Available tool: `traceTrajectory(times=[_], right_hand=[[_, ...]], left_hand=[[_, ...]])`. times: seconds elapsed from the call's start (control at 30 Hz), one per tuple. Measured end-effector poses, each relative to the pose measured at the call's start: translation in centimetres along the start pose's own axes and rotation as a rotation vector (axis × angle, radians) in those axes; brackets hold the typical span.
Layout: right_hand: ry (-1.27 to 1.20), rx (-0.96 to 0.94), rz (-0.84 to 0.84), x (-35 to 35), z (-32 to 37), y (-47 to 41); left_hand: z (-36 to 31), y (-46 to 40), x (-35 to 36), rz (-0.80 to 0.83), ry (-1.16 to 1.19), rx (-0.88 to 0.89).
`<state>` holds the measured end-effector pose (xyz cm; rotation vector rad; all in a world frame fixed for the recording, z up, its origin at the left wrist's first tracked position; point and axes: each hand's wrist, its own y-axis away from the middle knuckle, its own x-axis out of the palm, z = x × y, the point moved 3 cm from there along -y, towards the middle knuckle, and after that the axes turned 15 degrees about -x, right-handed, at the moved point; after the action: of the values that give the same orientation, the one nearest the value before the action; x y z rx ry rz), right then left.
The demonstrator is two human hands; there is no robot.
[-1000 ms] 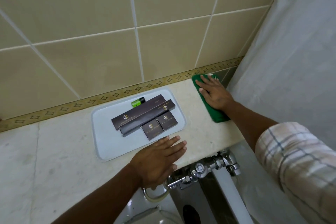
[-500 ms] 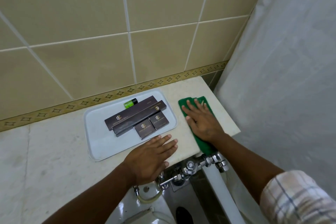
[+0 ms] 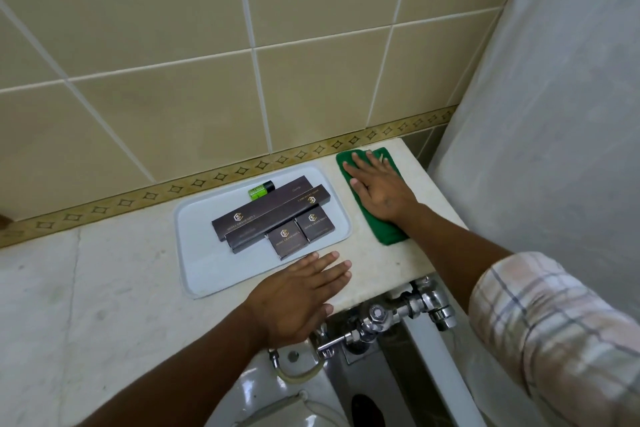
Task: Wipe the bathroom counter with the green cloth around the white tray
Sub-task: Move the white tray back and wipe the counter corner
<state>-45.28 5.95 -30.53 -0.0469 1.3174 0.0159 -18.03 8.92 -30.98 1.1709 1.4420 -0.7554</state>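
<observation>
A white tray [image 3: 197,253] lies on the pale marble counter [image 3: 104,281], holding dark brown boxes [image 3: 270,215] and a small green bottle [image 3: 260,190]. Right of the tray, a folded green cloth [image 3: 388,236] lies flat near the wall. My right hand [image 3: 379,189] presses on it with fingers spread, pointing toward the wall. My left hand [image 3: 298,295] rests flat on the counter's front edge, fingertips just touching the tray's near rim, holding nothing.
A beige tiled wall [image 3: 207,62] with a patterned border backs the counter. A white shower curtain [image 3: 554,114] hangs at the right. Below the counter's front edge are a chrome flush valve [image 3: 391,319] and a white toilet [image 3: 277,395].
My right hand drew the cloth from the far right corner toward the front edge, then pushed it back toward the wall beside the tray. My left hand stayed in place.
</observation>
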Motion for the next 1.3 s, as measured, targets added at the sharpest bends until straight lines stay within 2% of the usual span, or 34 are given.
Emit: traceTrajectory(times=[0.2,0.27,0.33,0.4,0.47,0.53,0.7,0.83,0.93,1.03,1.1,1.2,1.3], right_hand=[[-0.028,-0.005,0.012,-0.1,0.6,4.6],[-0.107,0.052,0.008,-1.4,0.3,4.3],[-0.172,0.188,-0.079,-3.1,-0.6,3.0],[-0.171,0.384,-0.067,-4.2,-1.6,1.7],[-0.208,0.569,0.036,-4.5,-2.5,0.9],[-0.334,0.694,0.072,-4.5,-2.9,0.4],[-0.512,0.739,0.041,-5.1,-3.1,0.7],[-0.567,0.633,0.086,-9.8,-0.1,0.5],[-0.560,0.464,0.136,-13.8,6.4,-2.0],[-0.563,0.261,0.295,-14.6,17.3,-6.2],[-0.569,0.151,0.412,-13.2,24.3,-8.4],[-0.585,-0.046,0.612,-8.6,39.8,-11.2],[-0.614,-0.190,0.705,-3.2,52.3,-12.1]], left_hand=[[-0.4,0.0,-0.6,0.006,0.014,0.014],[-2.3,-0.4,-1.3,-0.076,0.088,-0.096],[-5.1,-2.1,-2.4,-0.201,0.361,-0.386],[-7.7,-5.3,-3.3,-0.206,0.749,-0.744],[-9.0,-9.0,-3.1,-0.084,1.072,-1.028],[-9.7,-11.6,-2.9,0.059,1.328,-1.186],[-9.1,-12.6,-2.3,0.121,1.376,-1.241],[-8.3,-9.4,-4.0,0.043,1.465,-1.197],[-7.1,-3.8,-6.8,-0.038,1.631,-1.129],[-4.5,5.8,-8.8,-0.238,1.801,-1.106],[-3.3,12.2,-8.9,-0.359,1.782,-1.195],[-0.3,24.9,-8.8,-0.641,1.768,-1.409],[2.1,35.0,-7.5,-0.816,1.796,-1.596]])
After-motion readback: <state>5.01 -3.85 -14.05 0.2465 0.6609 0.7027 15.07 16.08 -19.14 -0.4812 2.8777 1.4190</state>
